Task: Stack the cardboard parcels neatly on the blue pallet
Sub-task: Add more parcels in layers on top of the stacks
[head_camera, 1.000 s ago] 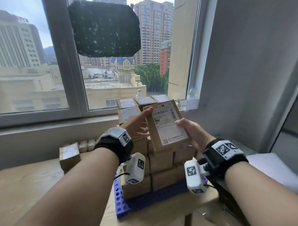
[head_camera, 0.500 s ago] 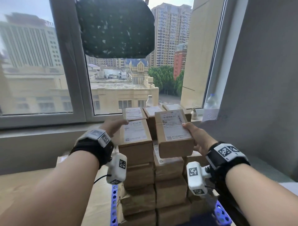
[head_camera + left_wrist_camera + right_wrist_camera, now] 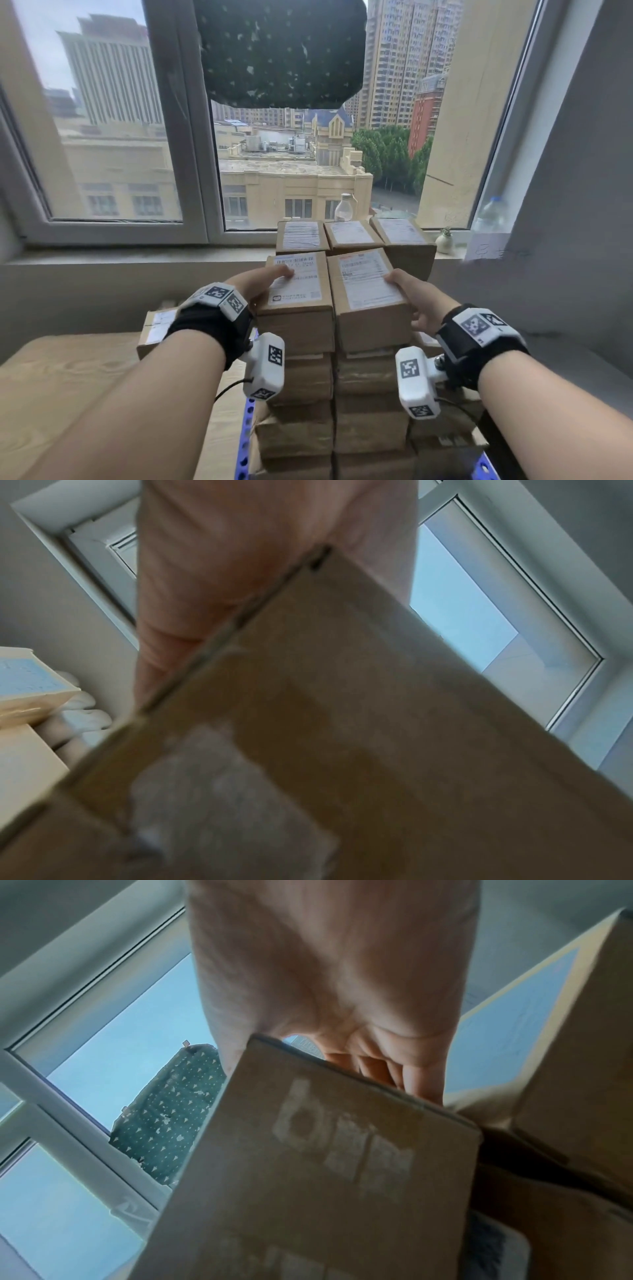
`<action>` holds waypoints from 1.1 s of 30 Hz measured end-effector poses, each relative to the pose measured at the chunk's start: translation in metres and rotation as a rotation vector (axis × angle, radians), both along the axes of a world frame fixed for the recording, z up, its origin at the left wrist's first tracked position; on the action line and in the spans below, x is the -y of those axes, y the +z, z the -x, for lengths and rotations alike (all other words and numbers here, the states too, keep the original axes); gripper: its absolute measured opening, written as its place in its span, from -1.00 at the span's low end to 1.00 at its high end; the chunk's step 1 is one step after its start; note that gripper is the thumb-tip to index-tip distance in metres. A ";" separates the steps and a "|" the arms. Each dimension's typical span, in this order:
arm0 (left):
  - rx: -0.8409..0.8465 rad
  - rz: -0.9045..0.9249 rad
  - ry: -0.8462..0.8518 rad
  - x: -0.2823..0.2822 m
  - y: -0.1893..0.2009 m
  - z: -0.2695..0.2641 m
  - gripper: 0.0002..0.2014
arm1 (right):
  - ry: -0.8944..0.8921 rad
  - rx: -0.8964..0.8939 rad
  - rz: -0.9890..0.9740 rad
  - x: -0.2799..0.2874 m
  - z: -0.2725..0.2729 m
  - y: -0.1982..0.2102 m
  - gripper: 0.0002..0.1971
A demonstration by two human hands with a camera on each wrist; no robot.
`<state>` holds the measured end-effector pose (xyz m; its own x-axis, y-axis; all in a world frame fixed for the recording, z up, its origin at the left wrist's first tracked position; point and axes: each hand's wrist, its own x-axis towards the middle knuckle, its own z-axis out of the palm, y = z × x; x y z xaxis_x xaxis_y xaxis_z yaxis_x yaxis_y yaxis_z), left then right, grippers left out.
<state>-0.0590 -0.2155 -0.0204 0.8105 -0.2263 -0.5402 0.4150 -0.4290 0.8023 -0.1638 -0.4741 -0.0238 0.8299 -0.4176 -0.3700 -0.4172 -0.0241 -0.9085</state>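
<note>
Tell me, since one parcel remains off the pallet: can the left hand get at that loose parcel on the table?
Probably yes: the loose parcel lies uncovered beside the left hand, which only rests on the stack's top parcel.

We are viewing brown cardboard parcels (image 3: 368, 298), white labels facing up, standing in neat adjoining columns on the blue pallet (image 3: 244, 445), whose perforated edge is showing below.
</note>
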 end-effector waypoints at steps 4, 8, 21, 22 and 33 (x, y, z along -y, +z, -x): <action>-0.033 0.078 0.005 0.003 -0.003 -0.001 -0.67 | 0.015 -0.009 0.074 -0.001 -0.002 0.002 -0.65; -0.057 0.122 0.030 0.005 -0.005 -0.001 -0.69 | 0.018 0.001 0.144 0.000 -0.004 0.003 -0.66; 0.019 0.074 0.035 0.011 -0.003 -0.002 -0.72 | -0.009 0.017 0.281 0.007 -0.005 0.002 -0.69; 0.024 0.056 0.036 0.012 -0.003 0.000 -0.72 | -0.011 0.020 0.279 0.007 -0.004 0.002 -0.73; 0.104 -0.022 0.148 0.006 -0.014 -0.012 -0.09 | -0.006 0.131 0.474 0.006 0.004 0.010 -0.64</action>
